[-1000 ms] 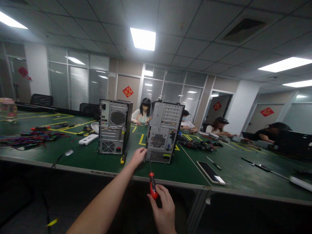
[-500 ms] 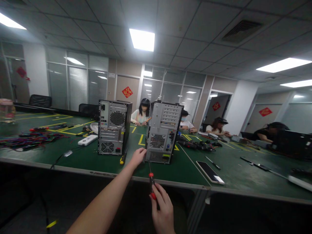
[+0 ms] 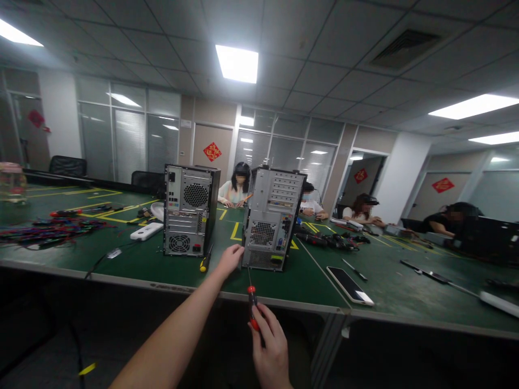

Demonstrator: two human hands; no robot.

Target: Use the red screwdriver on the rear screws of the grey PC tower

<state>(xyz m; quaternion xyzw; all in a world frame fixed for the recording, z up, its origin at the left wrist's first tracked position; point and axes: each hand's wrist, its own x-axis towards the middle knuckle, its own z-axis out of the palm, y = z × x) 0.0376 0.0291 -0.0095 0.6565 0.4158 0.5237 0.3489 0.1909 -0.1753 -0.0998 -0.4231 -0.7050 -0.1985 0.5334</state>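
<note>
The person's right hand [image 3: 272, 339] has its grip pinched on the handle of a red-and-black screwdriver [image 3: 252, 296], whose shaft points to twelve o'clock, toward the seven o'clock corner of a computer [image 3: 265, 216] upright on the desk [image 3: 302, 296]. The left hand [image 3: 230, 261] is at that computer's eight o'clock edge, fingers partly hidden, so its grip cannot be told. A second computer [image 3: 184, 213] stands at nine o'clock. The screwdriver work seems unfinished: the computer's back looks assembled, but any screw there is too small to judge.
</note>
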